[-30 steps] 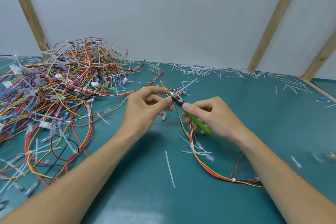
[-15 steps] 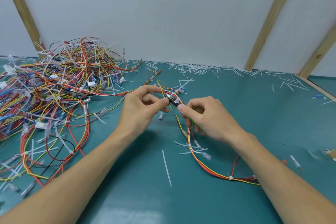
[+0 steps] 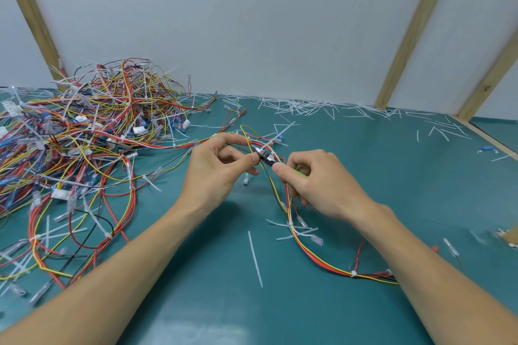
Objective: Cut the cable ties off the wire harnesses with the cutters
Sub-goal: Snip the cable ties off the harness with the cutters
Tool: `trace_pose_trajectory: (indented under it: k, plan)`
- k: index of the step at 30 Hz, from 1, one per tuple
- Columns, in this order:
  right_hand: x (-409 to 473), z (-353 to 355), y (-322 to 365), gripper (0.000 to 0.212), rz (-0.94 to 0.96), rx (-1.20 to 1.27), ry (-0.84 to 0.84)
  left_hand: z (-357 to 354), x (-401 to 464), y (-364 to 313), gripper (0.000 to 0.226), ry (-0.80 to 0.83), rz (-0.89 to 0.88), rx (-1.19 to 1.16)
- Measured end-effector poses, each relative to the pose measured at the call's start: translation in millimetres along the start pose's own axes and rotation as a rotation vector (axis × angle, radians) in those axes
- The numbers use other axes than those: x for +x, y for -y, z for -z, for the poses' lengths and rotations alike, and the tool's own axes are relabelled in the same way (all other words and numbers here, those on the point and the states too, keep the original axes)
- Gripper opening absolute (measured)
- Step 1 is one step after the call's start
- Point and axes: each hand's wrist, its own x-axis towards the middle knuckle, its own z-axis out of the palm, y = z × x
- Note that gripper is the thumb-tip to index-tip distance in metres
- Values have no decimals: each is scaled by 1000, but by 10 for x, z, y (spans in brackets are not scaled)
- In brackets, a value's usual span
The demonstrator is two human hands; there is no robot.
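Above the green table (image 3: 364, 176), the left hand (image 3: 215, 173) pinches a wire harness (image 3: 302, 241) between curled fingers (image 3: 253, 158), while the right hand (image 3: 322, 185) grips green-handled cutters (image 3: 266, 157) whose tips meet a cable tie (image 3: 277, 136) there.

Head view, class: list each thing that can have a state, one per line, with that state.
Left hand: pinching the wire harness.
Right hand: gripping the cutters.
Cutters: head at the harness; open or shut unclear.
Wire harness: far end lifted, remainder on the table, ties still on.
Wire pile: tangled, many ties uncut.
Cut ties: scattered loose.
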Motion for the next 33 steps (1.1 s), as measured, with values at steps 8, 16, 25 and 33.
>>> trace_pose_trajectory:
  k: [8, 16, 25, 33]
  plan:
    - [10, -3, -5, 52, -21, -16, -1, -5, -2, 0, 23, 4, -7, -5]
    - [3, -8, -8, 55, -13, -14, -17, 0, -1, 4, 24, 10, -12, -3]
    - [8, -18, -9, 54, -15, -32, -34, -8, 0, -4, 24, 9, -14, -3]
    - [12, -16, -2, 53, -20, -38, -40, 1, -3, 0, 25, 5, -10, 2]
